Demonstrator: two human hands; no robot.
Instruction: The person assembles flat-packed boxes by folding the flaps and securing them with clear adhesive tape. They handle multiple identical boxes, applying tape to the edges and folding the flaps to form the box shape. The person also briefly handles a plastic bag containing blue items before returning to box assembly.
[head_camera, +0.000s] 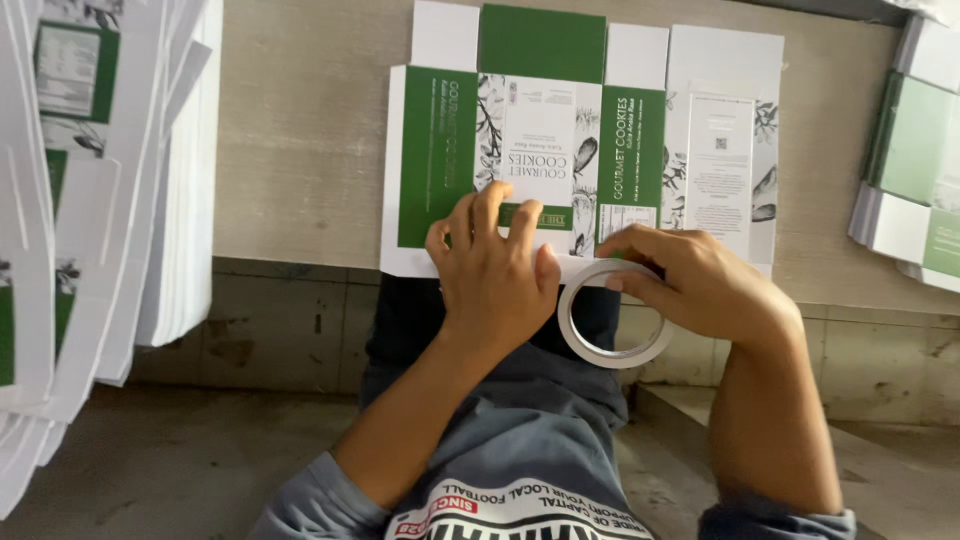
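Pressing flat carton blank (560, 150): left hand (495, 265) fingers spread; right hand (700, 280) fingers gripping tape roll (613, 312).

Person wears a grey short-sleeved cotton T-shirt (520, 450) bearing a white-and-red printed chest panel (510, 515); dark trousers (420, 320); both forearms bare.

A big stack of flat box sheets (90, 200) hangs over on one side — white with green patches. Across from it sits a smaller pile of flat green and white boxes (915, 150). Both rest on a pale wooden table (300, 130). Under the table's edge is a grey, scuffed wall (270, 325), and below that a dusty concrete floor (180, 460).
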